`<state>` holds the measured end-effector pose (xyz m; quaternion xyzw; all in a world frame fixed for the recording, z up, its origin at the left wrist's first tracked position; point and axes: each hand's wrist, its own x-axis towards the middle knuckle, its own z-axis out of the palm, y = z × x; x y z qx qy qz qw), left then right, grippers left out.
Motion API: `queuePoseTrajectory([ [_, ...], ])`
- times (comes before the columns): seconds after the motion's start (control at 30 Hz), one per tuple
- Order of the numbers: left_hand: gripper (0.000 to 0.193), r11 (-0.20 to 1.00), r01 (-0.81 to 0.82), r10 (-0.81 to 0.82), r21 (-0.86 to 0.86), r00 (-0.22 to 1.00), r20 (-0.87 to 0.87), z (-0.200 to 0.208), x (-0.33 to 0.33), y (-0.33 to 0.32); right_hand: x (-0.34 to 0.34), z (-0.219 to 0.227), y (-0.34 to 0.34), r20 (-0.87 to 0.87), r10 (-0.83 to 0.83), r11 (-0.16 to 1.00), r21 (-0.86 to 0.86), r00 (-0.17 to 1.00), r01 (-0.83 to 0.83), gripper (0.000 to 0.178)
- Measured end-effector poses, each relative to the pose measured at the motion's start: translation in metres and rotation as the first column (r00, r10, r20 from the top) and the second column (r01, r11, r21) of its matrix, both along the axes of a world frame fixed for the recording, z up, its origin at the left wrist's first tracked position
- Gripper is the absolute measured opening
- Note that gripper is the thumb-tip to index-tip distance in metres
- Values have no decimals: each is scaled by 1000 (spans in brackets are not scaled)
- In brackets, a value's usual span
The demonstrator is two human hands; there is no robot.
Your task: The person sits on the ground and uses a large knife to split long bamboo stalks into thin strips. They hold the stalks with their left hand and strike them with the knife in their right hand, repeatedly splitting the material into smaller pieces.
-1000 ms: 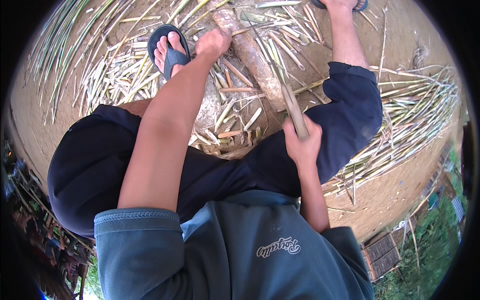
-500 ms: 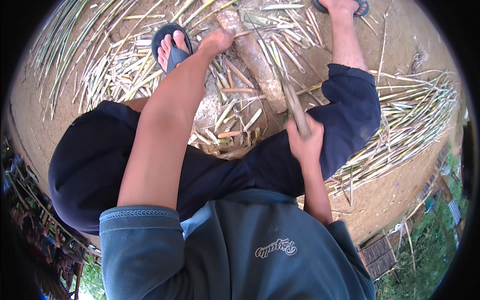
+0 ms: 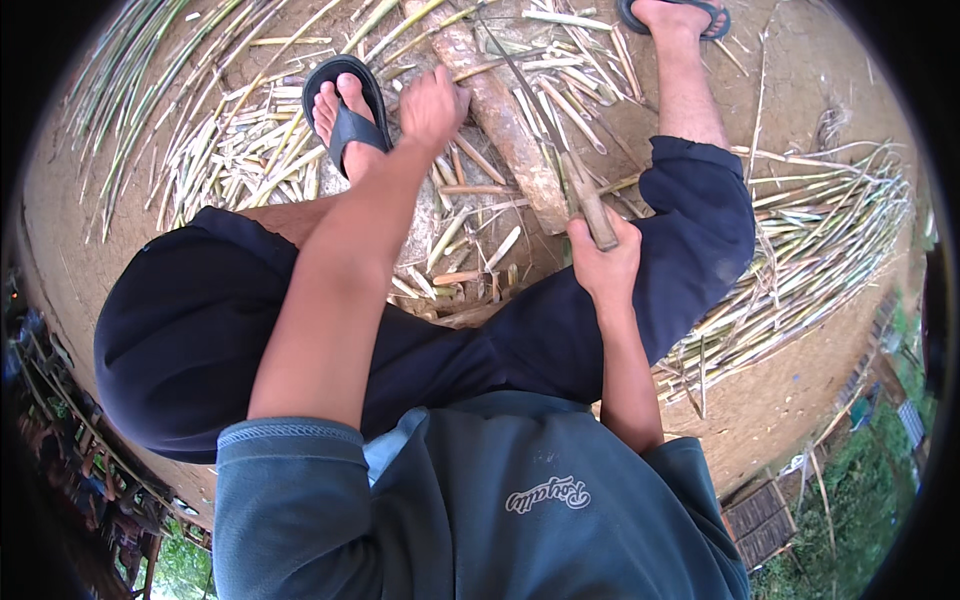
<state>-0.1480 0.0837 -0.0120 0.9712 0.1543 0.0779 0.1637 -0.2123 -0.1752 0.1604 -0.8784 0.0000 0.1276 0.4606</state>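
My right hand (image 3: 607, 255) is wrapped round the wooden handle (image 3: 594, 212) of a long-bladed knife. Its narrow blade (image 3: 522, 85) points forward and to the left, passing over a thick log (image 3: 508, 130) on the ground. On the log's left side, my left hand (image 3: 432, 108) is closed, fingers curled, at the near end of a thin cane stalk (image 3: 485, 68). That stalk lies across the log towards the blade. Short cut pieces of cane (image 3: 450, 235) lie scattered below the left hand and beside the log.
A heap of short cane pieces (image 3: 245, 150) spreads near my left sandalled foot (image 3: 350, 110). Long green stalks (image 3: 125, 110) lie at far left, and a large bundle of long stalks (image 3: 820, 235) at the right. My right foot (image 3: 680, 15) is at the top.
My left hand has drawn back slightly towards me and turned, fingers pointing more forward. My right hand and the knife handle have moved slightly forward, and the blade is less blurred.
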Motion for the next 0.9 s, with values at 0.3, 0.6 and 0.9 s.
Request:
queuePoseTrajectory([
  [0.3, 28, 887, 441, -414, -135, 635, -652, -10, 49, 37, 7, 6, -5, -45, 19, 999, -41, 999, -20, 14],
  [0.6, 30, 842, 525, -412, -122, 481, -774, -8, 61, 32, -30, 34, -23, -49, 21, 1000, -16, 999, -22, 10],
  [0.9, 30, 967, 191, -250, -166, 627, -738, 0, 61, 37, -32, 33, -27, -27, 66, 998, -6, 997, -66, 9],
])
